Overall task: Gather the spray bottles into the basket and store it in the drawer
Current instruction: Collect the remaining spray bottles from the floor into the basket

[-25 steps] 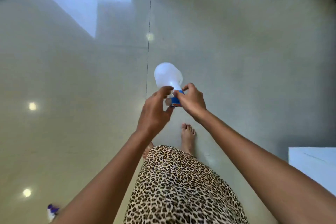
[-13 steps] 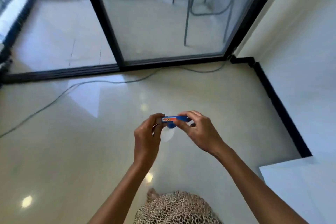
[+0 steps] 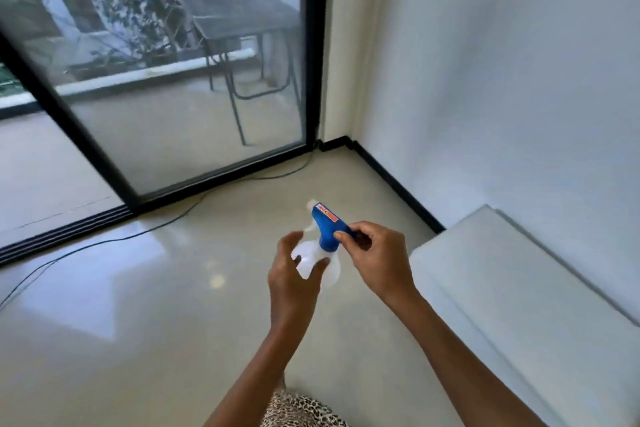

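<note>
Spray bottle [image 3: 320, 246] upright between both hands: left hand [image 3: 294, 274] cupping white body, right hand [image 3: 375, 255] pinching blue trigger head; no basket visible.

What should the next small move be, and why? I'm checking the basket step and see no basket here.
Probably keep both hands on the spray bottle and turn to look for the basket. The left hand cups its white body and the right hand pinches the blue trigger head, so the grip looks secure, but neither basket nor drawer is in view.
</note>
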`<state>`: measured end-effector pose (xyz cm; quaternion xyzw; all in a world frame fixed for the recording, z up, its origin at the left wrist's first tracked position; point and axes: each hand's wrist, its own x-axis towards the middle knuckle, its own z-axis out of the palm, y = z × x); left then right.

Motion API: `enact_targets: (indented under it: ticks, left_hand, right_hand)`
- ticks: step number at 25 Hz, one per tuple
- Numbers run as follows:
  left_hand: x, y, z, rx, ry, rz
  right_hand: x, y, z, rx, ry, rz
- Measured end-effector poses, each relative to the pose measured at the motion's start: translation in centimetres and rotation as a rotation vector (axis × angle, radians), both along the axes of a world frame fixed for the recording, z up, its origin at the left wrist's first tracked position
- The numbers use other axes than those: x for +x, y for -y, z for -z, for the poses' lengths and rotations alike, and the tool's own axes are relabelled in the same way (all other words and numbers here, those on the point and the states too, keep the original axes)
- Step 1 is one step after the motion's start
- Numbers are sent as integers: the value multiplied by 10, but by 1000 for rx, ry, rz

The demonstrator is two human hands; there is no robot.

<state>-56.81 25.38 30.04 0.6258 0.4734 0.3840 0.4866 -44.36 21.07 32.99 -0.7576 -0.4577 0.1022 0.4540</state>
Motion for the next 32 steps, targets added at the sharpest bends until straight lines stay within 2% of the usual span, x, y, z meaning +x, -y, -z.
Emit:
enact_targets:
  ticks: [2, 8, 11, 14, 19, 21, 23, 27, 32]
  left_hand:
    - [34, 41, -7, -1, -26, 112]
    - [131, 122, -33, 205, -59, 376]
    - [185, 152, -35, 151, -59, 554]
    - [240, 181, -32, 120, -76, 719]
    - [352, 246, -26, 110, -74, 1050]
    - [392, 275, -28, 81, -63, 1162]
    - [431, 306, -23, 53, -62, 1261]
    - [501, 372, -17, 52, -97, 1424]
    - [546, 445, -9, 115, -157, 1479]
  right_hand:
    - [22, 47, -11, 18, -1, 114]
    - [79, 153, -35, 70, -71, 380]
    - [124, 200, -40, 101, -89, 405]
    - [179, 250, -41, 8, 82, 384]
    - [287, 341, -35, -262, 515, 398]
    - [321, 372, -32, -361, 590, 417]
    - [354, 404, -29, -388, 586, 493]
    - [399, 478, -23, -445, 424, 652]
    - [420, 557, -27, -523, 359, 839]
